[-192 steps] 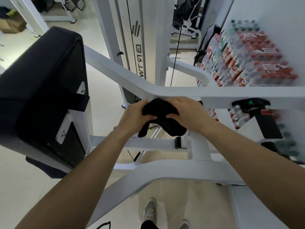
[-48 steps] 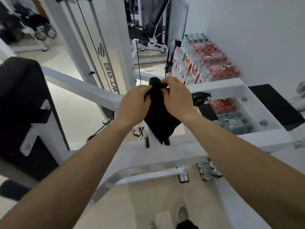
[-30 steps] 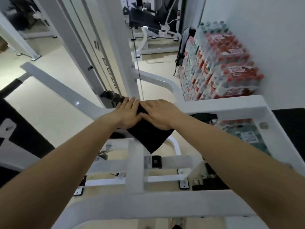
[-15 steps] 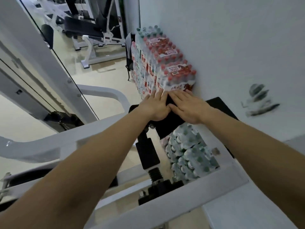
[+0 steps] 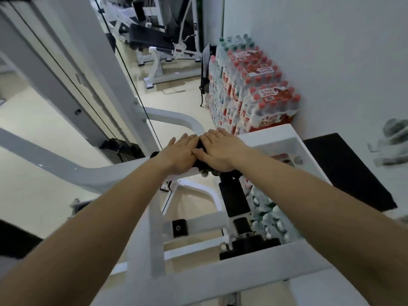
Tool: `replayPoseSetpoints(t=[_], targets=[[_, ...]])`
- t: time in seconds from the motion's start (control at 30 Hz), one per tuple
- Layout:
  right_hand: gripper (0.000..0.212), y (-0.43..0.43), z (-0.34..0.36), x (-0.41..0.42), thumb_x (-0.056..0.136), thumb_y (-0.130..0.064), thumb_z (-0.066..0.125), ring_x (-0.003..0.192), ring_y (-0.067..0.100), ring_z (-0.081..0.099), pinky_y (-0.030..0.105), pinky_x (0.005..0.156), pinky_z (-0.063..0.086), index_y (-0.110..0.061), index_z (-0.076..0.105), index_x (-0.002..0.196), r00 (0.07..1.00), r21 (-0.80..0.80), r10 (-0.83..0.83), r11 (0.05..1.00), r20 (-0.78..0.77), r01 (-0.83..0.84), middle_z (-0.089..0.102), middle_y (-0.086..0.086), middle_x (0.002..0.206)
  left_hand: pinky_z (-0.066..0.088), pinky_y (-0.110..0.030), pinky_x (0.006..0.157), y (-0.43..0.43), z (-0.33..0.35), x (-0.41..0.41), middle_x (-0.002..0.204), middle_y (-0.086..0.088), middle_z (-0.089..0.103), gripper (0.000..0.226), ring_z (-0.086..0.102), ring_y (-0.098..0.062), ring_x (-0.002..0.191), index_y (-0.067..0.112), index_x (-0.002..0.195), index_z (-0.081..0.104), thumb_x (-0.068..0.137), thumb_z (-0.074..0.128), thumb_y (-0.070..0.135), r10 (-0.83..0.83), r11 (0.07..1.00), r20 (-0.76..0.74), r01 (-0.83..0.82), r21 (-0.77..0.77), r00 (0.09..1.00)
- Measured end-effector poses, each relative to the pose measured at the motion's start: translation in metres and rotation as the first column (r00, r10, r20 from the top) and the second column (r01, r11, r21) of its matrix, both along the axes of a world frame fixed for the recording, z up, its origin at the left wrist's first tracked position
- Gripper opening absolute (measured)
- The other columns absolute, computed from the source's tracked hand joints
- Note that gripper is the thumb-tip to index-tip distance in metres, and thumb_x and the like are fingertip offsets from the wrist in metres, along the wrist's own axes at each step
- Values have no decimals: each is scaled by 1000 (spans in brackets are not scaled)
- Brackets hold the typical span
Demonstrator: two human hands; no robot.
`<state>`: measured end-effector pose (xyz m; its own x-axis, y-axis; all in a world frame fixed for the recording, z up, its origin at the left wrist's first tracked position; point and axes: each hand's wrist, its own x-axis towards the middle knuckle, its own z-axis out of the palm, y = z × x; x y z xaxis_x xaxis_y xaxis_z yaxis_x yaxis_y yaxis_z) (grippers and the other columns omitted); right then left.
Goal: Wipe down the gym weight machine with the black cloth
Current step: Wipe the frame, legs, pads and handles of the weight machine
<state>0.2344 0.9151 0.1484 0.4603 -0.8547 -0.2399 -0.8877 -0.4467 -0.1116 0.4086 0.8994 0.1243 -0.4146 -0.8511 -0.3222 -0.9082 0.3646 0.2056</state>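
Observation:
The black cloth (image 5: 200, 146) lies on a white bar of the weight machine (image 5: 271, 142), almost fully covered by my hands. My left hand (image 5: 180, 152) and my right hand (image 5: 220, 149) press flat on it side by side, fingers straight and pointing away from me. Only a dark strip of cloth shows between the hands and under my right palm. Below them a black adjuster post (image 5: 235, 199) runs down to the lower white frame.
Stacked packs of red-capped water bottles (image 5: 254, 96) stand against the white wall, just beyond the bar. A black pad (image 5: 344, 171) lies to the right. A cable and the tall white upright (image 5: 123, 69) rise at the left. Another bench stands farther back.
Both flat hands have slid the cloth left along the white bar, from in front of the black pad back to near the bar's curved end. The view has turned back left.

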Motion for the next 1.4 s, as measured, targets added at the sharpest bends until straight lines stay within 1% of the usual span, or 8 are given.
replayPoseSetpoints(t=[0.17, 0.37, 0.63, 0.87, 1.0, 1.1, 1.2, 1.4], targets=[[69, 11, -11, 74, 103, -54, 16, 148, 23, 23, 40, 124, 6, -8, 32, 152, 993, -43, 106, 994, 56, -103, 37, 11, 156, -1, -48, 123, 27, -5, 76, 168, 1, 2, 61, -7, -24, 154, 21, 160, 3, 107, 26, 41, 124, 992, 109, -121, -31, 986], [69, 6, -6, 31, 103, -57, 12, 152, 16, 15, 42, 125, -1, -15, 20, 158, 999, -36, 44, 998, 28, -43, 25, 3, 164, 4, -53, 122, 25, -1, 41, 167, 2, 5, 61, -1, -29, 154, 28, 159, 4, 104, 15, 52, 154, 986, 116, -145, -83, 981], [60, 3, -5, -92, 105, -47, 17, 154, 18, 9, 45, 125, 1, -19, 14, 159, 980, -85, -185, 980, -73, 179, 19, 1, 166, 9, -48, 123, 4, 2, -83, 165, 3, 21, 56, 10, -25, 153, 27, 159, 13, 106, 20, 46, -47, 985, -81, 33, -168, 996], [59, 7, -12, -58, 106, -42, 18, 153, 23, 13, 45, 125, 3, -16, 18, 158, 985, -116, -170, 979, 2, 169, 22, 3, 165, 21, -42, 119, 13, 10, -61, 152, 3, 47, 47, 27, -26, 148, 28, 155, 32, 108, 31, 27, -3, 988, -293, -43, -148, 956], [53, 16, -18, 10, 106, -39, 24, 147, 25, 27, 45, 123, 14, -18, 31, 153, 989, -126, -58, 989, 139, 75, 37, 2, 158, 45, -42, 94, 43, 18, -1, 126, -3, 64, 40, 57, -28, 113, 26, 143, 48, 106, 32, 23, 143, 958, -226, -192, -215, 964], [40, 33, -10, 51, 104, -36, 35, 121, 29, 53, 40, 100, 38, -25, 51, 139, 962, -159, 0, 986, 274, 45, 62, 5, 129, 48, -39, 82, 69, 38, 37, 112, -8, 70, 36, 62, -31, 100, 25, 132, 61, 105, 37, 23, 234, 924, -158, -270, -271, 959], [30, 59, 6, 71, 101, -33, 46, 99, 31, 63, 38, 77, 50, -26, 67, 121, 921, -199, -11, 975, 389, 96, 70, 5, 110, 46, -36, 79, 106, 58, 62, 108, -5, 70, 32, 62, -28, 97, 24, 122, 67, 104, 41, 25, 270, 898, -266, -342, -278, 925], [23, 143, 37, 89, 97, -34, 54, 93, 22, 62, 38, 83, 50, -21, 72, 106, 822, -191, -39, 965, 569, 178, 72, 0, 101, 50, -37, 83, 195, 67, 91, 101, -1, 72, 27, 63, -22, 93, 21, 116, 68, 103, 46, 28, 183, 864, -583, -412, -289, 791]])
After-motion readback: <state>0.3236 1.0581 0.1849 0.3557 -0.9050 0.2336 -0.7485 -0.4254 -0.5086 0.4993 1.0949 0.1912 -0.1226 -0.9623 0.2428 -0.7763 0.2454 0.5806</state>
